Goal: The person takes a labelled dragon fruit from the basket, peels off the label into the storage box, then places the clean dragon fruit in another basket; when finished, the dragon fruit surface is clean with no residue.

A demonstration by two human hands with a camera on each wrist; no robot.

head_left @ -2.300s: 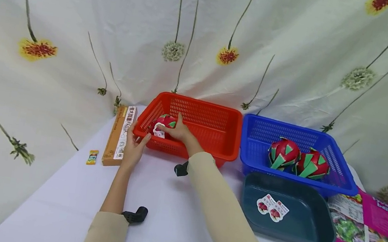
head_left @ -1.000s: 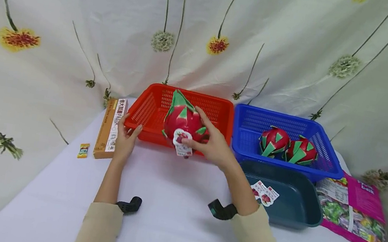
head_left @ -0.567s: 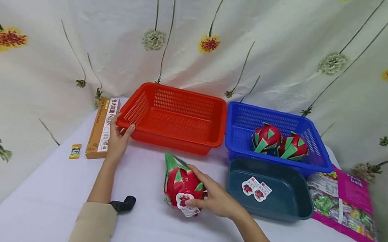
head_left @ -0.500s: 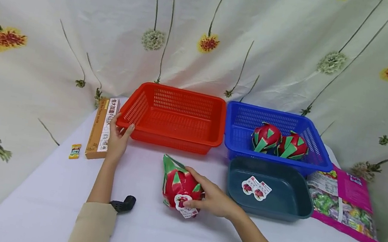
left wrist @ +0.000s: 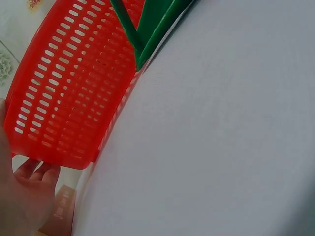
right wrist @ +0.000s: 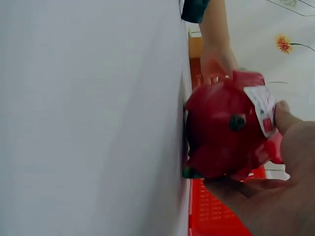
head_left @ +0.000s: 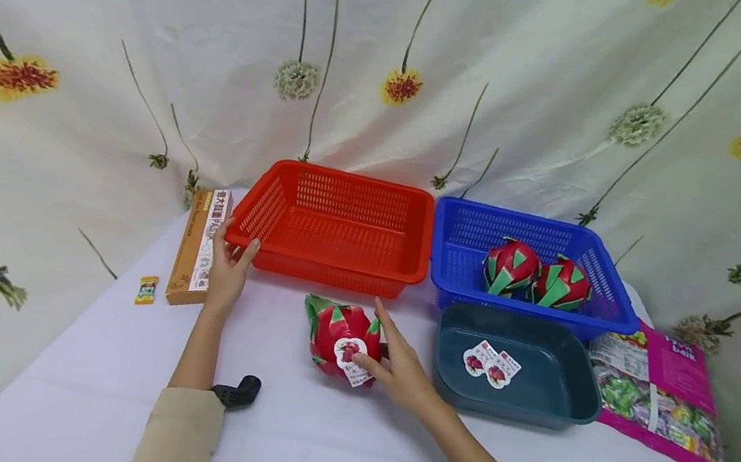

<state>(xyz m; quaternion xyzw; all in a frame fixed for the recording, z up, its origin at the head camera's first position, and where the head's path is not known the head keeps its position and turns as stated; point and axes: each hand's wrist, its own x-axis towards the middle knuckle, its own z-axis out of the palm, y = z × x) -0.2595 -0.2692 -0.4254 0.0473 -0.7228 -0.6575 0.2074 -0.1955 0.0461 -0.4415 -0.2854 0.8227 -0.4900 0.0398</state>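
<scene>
My right hand (head_left: 405,370) holds a red dragon fruit model (head_left: 332,331) with green leaf tips over the white table, in front of the red basket (head_left: 336,270). Its thumb lies by a white label (head_left: 353,370) on the fruit. In the right wrist view the fingers (right wrist: 236,194) are at one side of the fruit (right wrist: 216,132), the thumb (right wrist: 285,117) at the label. My left hand (head_left: 228,278) grips the front left corner of the basket, fingers (left wrist: 45,172) against its end wall. No fruit shows inside that basket.
Two similar dragon fruits (head_left: 512,266) lie in a blue basket (head_left: 498,292) at right. Before it stands a dark teal tray (head_left: 555,362) with two loose labels (head_left: 499,370). A pink printed bag (head_left: 687,374) lies far right. At left are a pasta box (head_left: 189,256) and a small yellow packet (head_left: 147,290).
My right hand lifted the labelled dragon fruit out of the red basket and brought it down toward me over the table. Most recently the fruit tipped, its leaf tips leaning left. My left hand stayed.
</scene>
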